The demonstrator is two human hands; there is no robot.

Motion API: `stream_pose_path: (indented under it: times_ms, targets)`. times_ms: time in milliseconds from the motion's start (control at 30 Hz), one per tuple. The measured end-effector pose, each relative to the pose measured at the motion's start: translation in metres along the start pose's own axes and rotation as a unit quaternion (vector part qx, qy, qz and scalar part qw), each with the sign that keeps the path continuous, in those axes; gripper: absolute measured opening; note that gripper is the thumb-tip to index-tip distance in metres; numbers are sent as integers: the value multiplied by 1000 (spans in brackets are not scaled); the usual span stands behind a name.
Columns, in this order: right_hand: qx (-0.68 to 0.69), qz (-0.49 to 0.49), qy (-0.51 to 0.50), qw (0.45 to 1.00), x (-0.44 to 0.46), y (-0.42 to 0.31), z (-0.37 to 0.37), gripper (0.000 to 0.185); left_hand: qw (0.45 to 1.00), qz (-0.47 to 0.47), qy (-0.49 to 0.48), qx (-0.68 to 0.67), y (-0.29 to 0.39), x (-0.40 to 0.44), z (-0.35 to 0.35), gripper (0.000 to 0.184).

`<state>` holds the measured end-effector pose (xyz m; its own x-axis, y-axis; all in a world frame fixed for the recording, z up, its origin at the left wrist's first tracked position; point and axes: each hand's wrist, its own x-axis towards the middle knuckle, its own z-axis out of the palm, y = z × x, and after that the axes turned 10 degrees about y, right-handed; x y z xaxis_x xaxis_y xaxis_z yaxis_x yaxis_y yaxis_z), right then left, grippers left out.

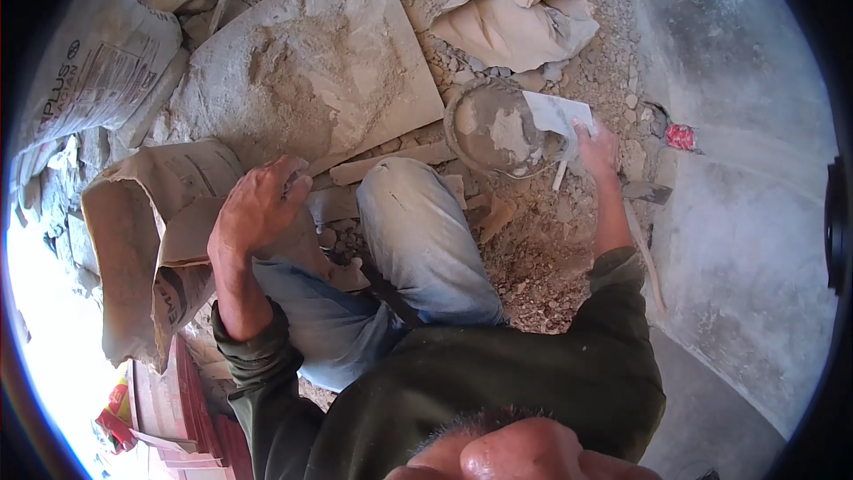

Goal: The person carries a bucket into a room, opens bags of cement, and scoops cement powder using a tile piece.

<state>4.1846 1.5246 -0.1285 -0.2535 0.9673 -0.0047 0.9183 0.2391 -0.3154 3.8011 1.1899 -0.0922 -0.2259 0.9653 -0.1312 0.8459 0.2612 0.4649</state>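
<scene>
My right hand [597, 149] is closed on a flat white trowel [558, 112], whose blade lies over the right rim of a round basin [453, 135]. Wet grey mortar [484, 111] coats the inside of the basin, with a paler patch in its middle. On the other side, my left hand [258, 209] hovers beside my knee, close to an opened paper cement bag [200, 176]. Its fingers are curled toward the thumb, with a small greyish patch between them. Whether that is a held piece or dirt on the skin is unclear.
A board [404, 62] carries a heap of dry grey mix [293, 71]. Crumpled paper [515, 22] lies on rubble beyond the basin. Full cement sacks [98, 62] stand at the left. A smooth grey concrete surface [737, 187] runs along the right, with a red-wrapped piece [681, 137] at its edge.
</scene>
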Motion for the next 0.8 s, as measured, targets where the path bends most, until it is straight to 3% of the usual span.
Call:
stream_pose_path:
  times_ms: [100, 167, 200, 267, 333, 433, 500, 600, 667, 700, 733, 800]
  targets:
    - [-16, -98, 36, 994, -9, -7, -1, 38, 992, -92, 29, -79, 6, 1, -1, 28]
    - [107, -44, 101, 988, -23, -23, -1, 34, 992, -90, 40, -80, 11, -1, -5, 28]
    - [120, -56, 86, 987, -32, -38, 3, 34, 992, -74, 46, -86, 12, -3, -7, 29]
    - [269, 51, 117, 955, -50, -75, 18, 32, 992, -69, 69, -84, 9, -9, 0, 29]
    - [358, 87, 65, 927, -67, -99, 60, 32, 991, -56, 90, -81, 9, -17, 0, 29]
    - [539, 191, -49, 819, -97, -118, 153, 33, 989, -108, 26, -98, 16, -24, -8, 31]
    - [526, 275, -123, 795, -121, -121, 224, 39, 987, -110, 53, -100, 13, -35, -2, 30]
    - [522, 285, -192, 781, -158, -143, 268, 37, 983, -118, 83, -117, 8, -52, 0, 28]
    - [455, 355, -240, 780, -180, -158, 282, 40, 979, -130, 85, -131, 5, -67, 5, 27]
    - [459, 352, -242, 779, -188, -161, 298, 40, 980, -136, 78, -121, -1, -77, 11, 27]
    - [454, 274, -263, 806, -198, -160, 322, 40, 981, -141, 71, -112, -5, -84, 14, 26]
    - [502, 301, -282, 760, -209, -169, 373, 39, 979, -158, 66, -114, -3, -92, 6, 27]
